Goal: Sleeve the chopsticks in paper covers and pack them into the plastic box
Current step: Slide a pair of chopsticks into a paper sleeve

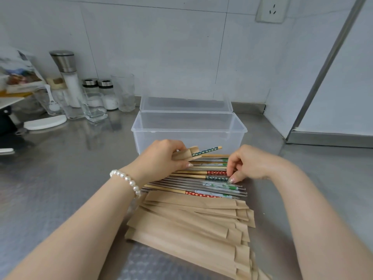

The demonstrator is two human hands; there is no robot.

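My left hand (163,156) grips a brown paper cover (186,154) with one dark green flowered chopstick (205,151) sticking out of its open end. My right hand (248,164) pinches the patterned end of a second dark green chopstick (214,177) that lies in the loose pile of wooden and metal chopsticks (201,186). A spread of empty brown paper covers (191,225) lies nearer to me. The clear plastic box (238,130) stands behind the pile with its hinged lid up; no chopsticks show inside it.
All of this sits on a steel counter (70,168) against a tiled wall. At the back left stand a grinder (66,75), salt jars (107,93), glasses (94,108) and a white lid (45,122). A steel ledge (331,138) runs at the right.
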